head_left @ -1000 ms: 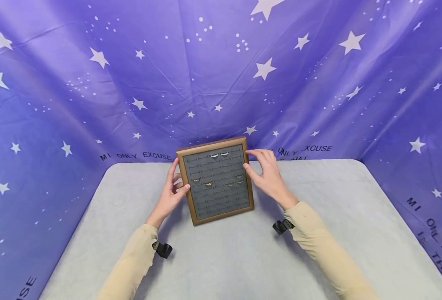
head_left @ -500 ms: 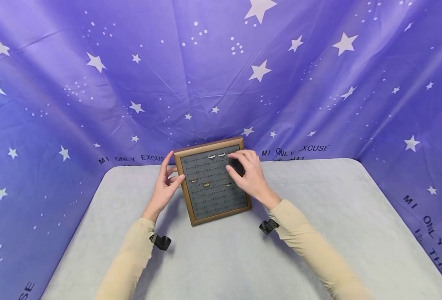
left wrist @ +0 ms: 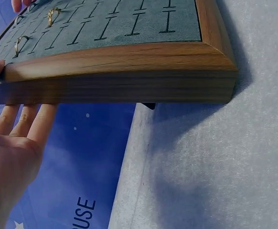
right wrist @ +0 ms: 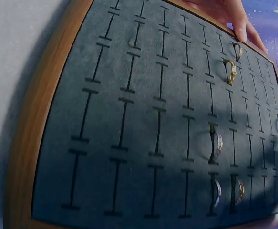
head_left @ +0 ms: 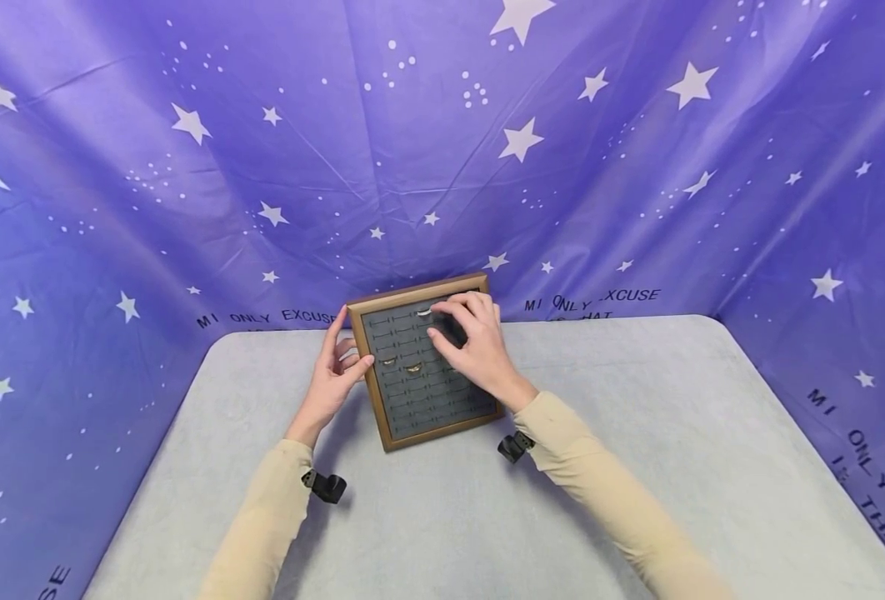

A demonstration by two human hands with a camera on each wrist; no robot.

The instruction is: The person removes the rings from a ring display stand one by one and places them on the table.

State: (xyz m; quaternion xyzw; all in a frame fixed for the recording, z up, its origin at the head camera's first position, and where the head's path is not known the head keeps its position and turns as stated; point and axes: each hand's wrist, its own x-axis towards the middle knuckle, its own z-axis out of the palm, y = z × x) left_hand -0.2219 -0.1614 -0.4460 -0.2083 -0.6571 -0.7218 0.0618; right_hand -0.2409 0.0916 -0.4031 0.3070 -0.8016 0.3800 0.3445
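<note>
Both your hands are on the ring tray [head_left: 423, 392]; left hand [head_left: 335, 379] flat, fingers straight against its left edge; right hand [head_left: 475, 350] curled over its top rows, can't tell if it's pinching a ring.

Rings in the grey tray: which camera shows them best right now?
The right wrist view: it looks close along the slotted pad, so the rings show seated in slots. The head view shows a few as specks, some hidden under the right hand. The left wrist view shows mostly the tray edge.
</note>
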